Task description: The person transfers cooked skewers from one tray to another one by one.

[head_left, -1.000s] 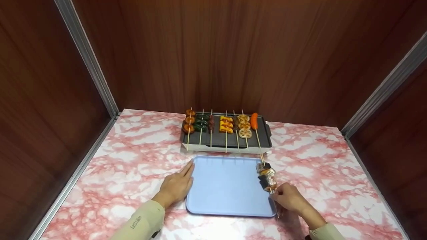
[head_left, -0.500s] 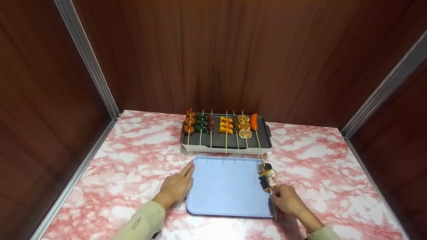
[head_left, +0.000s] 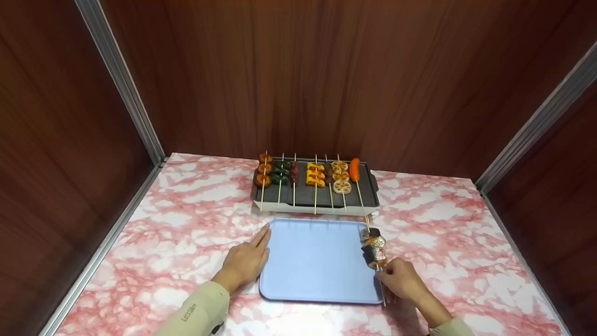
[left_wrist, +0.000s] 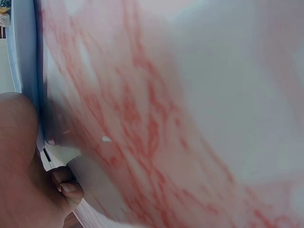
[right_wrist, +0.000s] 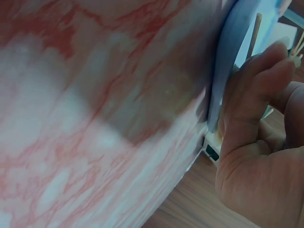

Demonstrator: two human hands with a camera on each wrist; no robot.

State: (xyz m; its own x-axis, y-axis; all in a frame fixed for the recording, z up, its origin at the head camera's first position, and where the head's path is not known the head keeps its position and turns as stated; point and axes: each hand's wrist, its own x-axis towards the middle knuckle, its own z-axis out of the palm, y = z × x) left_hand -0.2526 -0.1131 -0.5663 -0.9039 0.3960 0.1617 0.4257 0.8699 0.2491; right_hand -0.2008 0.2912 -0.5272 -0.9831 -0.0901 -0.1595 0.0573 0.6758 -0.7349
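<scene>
A pale blue tray (head_left: 322,261) lies on the table, bare except along its right edge. There my right hand (head_left: 401,280) pinches the near part of a skewer's stick between thumb and fingers. Silvery and black chunks with orange bits (head_left: 375,249) are threaded on this skewer, which lies lengthwise over the tray's right rim. In the right wrist view the stick's end (right_wrist: 255,35) pokes out past the fingertips. My left hand (head_left: 245,261) rests at the tray's left edge, index and middle fingers straight along it. The left wrist view shows that hand (left_wrist: 16,156) against the tray's side.
Behind the tray stands a griddle (head_left: 305,199) bearing several skewers, among them yellow pieces (head_left: 315,175), lotus root slices (head_left: 342,186) and a sausage (head_left: 355,170) at the right end. The sausage's stick reaches down toward the tray. Brown wood-look walls (head_left: 298,74) enclose the marbled table (head_left: 186,210).
My right hand has drawn the skewer's near end slightly left, over the tray's right rim. The left hand and the tray look almost unchanged.
</scene>
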